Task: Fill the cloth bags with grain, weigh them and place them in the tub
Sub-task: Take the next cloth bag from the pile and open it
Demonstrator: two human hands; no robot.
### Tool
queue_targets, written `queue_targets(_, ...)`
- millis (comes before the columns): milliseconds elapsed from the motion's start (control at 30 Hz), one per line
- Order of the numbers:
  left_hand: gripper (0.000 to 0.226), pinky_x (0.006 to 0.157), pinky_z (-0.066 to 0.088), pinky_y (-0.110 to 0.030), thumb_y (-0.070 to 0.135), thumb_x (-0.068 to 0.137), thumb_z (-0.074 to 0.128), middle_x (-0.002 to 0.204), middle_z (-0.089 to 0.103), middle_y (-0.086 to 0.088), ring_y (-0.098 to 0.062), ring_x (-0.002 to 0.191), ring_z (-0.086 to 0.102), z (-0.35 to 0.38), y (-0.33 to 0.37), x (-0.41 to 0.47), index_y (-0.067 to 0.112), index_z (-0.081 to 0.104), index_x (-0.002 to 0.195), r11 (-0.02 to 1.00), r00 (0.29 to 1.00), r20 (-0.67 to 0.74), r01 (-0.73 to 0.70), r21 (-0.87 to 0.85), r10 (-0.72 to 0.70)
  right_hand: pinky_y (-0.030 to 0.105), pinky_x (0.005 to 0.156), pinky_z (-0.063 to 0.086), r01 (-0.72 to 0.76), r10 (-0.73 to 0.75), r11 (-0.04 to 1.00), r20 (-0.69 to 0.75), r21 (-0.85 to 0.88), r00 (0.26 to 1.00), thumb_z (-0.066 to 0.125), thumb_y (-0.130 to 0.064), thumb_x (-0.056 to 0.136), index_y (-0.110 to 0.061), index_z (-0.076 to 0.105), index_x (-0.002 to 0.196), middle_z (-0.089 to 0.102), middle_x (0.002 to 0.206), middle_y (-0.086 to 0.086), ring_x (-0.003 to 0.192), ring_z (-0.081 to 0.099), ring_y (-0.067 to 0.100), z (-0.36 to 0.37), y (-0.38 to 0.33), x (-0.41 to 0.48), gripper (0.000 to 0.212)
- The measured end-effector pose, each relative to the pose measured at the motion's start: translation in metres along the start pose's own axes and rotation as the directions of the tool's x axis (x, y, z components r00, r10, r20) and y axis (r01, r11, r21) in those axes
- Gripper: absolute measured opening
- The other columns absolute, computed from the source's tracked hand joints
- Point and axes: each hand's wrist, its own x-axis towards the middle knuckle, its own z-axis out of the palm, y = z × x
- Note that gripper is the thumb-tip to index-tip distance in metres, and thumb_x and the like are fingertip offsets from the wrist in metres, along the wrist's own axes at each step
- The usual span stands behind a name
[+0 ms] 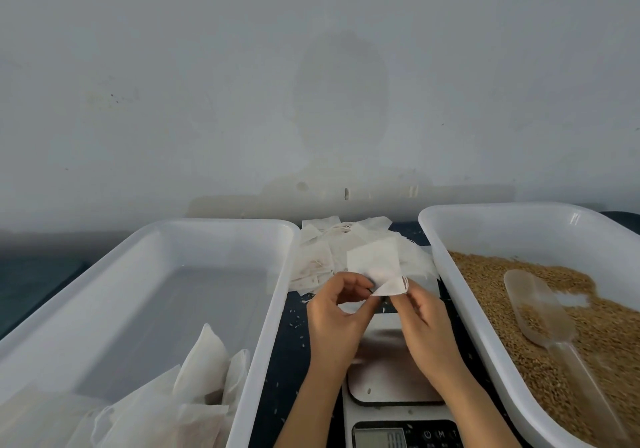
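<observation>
Above the scale (394,361), left hand (334,316) and right hand (424,326) both pinch an empty cloth bag (375,267) with curled fingers (349,283).

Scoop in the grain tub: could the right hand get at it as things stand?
Probably yes. The scoop lies uncovered on the grain, with only the rim of the tub between it and the right hand; but that hand pinches a flat cloth bag with the left hand.

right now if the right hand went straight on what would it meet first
Likely the pile of empty bags beyond the cloth bag the right hand pinches; depth unclear.
</observation>
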Motion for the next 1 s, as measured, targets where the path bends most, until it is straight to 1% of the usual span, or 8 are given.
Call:
queue_targets(100, 0.013, 0.074, 0.055, -0.025, 0.009, 0.079, 0.080, 0.078, 0.071, 0.005, -0.015, 0.077, 0.068, -0.001, 0.000, 0.000, 0.019, 0.071, 0.082, 0.999, 0.999, 0.038, -0.034, 0.020, 0.033, 0.019, 0.078, 0.051, 0.029, -0.029, 0.999, -0.003, 0.024, 1.000, 0.050, -0.018, 0.101, -0.024, 0.070, 0.106, 0.073, 0.095, -0.011, 0.094, 0.068, 0.006, 0.000, -0.003, 0.000, 0.022)
queue_targets(233, 0.014, 0.066, 0.052, -0.021, 0.010, 0.082, 0.075, 0.075, 0.065, 0.010, -0.013, 0.071, 0.063, -0.002, 0.000, -0.001, 0.018, 0.063, 0.082, 0.970, 0.981, 0.032, -0.193, 0.149, 0.190, 0.019, 0.074, 0.051, 0.120, -0.124, 0.989, -0.045, -0.087, 0.991, 0.057, -0.009, 0.097, -0.027, 0.070, 0.102, 0.070, 0.095, -0.013, 0.092, 0.066, 0.009, -0.003, -0.004, 0.003, 0.023)
queue_targets(367, 0.019, 0.059, 0.043, -0.012, 0.024, 0.086, 0.068, 0.072, 0.049, 0.018, -0.004, 0.063, 0.050, -0.002, 0.002, -0.006, 0.019, 0.052, 0.079, 0.849, 0.918, 0.088, -0.393, 0.353, 0.388, 0.014, 0.075, 0.053, 0.140, -0.144, 0.988, -0.051, -0.072, 0.988, 0.064, -0.033, 0.091, -0.041, 0.067, 0.103, 0.070, 0.098, -0.021, 0.092, 0.068, 0.003, 0.001, -0.011, 0.000, 0.014)
queue_targets(500, 0.025, 0.053, 0.036, -0.008, 0.014, 0.078, 0.064, 0.069, 0.041, 0.017, 0.001, 0.057, 0.040, -0.004, 0.003, -0.006, 0.025, 0.042, 0.080, 0.823, 0.909, -0.012, -0.373, 0.428, 0.417, 0.029, 0.074, 0.059, 0.189, -0.228, 0.942, -0.119, -0.277, 0.966, 0.071, -0.011, 0.087, -0.032, 0.070, 0.104, 0.070, 0.091, -0.018, 0.085, 0.068, 0.006, -0.001, -0.008, -0.001, 0.027)
queue_targets(667, 0.030, 0.049, 0.040, -0.015, 0.010, 0.075, 0.063, 0.067, 0.041, 0.015, -0.002, 0.055, 0.038, -0.005, 0.005, -0.006, 0.027, 0.039, 0.081, 0.826, 0.911, -0.073, -0.333, 0.456, 0.407, 0.033, 0.061, 0.058, 0.182, -0.279, 0.910, -0.225, -0.373, 0.934, 0.076, -0.011, 0.078, -0.026, 0.059, 0.093, 0.063, 0.087, -0.017, 0.074, 0.064, 0.003, 0.001, -0.009, -0.004, 0.028)
queue_targets(833, 0.032, 0.049, 0.037, -0.017, 0.009, 0.075, 0.062, 0.062, 0.041, 0.016, -0.007, 0.051, 0.040, -0.005, 0.005, -0.005, 0.030, 0.039, 0.079, 0.897, 0.950, -0.105, -0.234, 0.375, 0.293, 0.024, 0.055, 0.046, 0.442, -0.640, 0.616, -0.086, -0.653, 0.764, 0.075, 0.007, 0.070, -0.020, 0.061, 0.068, 0.059, 0.076, -0.010, 0.075, 0.054, 0.012, -0.001, -0.009, -0.004, 0.030)
queue_targets(900, 0.033, 0.049, 0.036, -0.018, 0.010, 0.075, 0.062, 0.062, 0.044, 0.015, -0.009, 0.051, 0.041, -0.006, 0.006, -0.004, 0.033, 0.039, 0.077, 0.929, 0.960, -0.126, -0.200, 0.312, 0.249, 0.018, 0.060, 0.042, 0.488, -0.693, 0.520, -0.013, -0.701, 0.721, 0.071, 0.006, 0.073, -0.022, 0.066, 0.072, 0.064, 0.079, -0.014, 0.079, 0.054, 0.012, 0.001, -0.009, -0.005, 0.028)
queue_targets(1000, 0.030, 0.049, 0.036, -0.015, 0.012, 0.078, 0.062, 0.062, 0.045, 0.017, -0.008, 0.051, 0.044, -0.007, 0.008, -0.002, 0.034, 0.041, 0.077, 0.955, 0.964, -0.139, -0.191, 0.225, 0.225, 0.013, 0.059, 0.038, 0.488, -0.688, 0.492, 0.022, -0.721, 0.725, 0.067, -0.002, 0.076, -0.025, 0.072, 0.088, 0.061, 0.088, -0.020, 0.082, 0.057, 0.008, 0.002, -0.010, -0.007, 0.027)
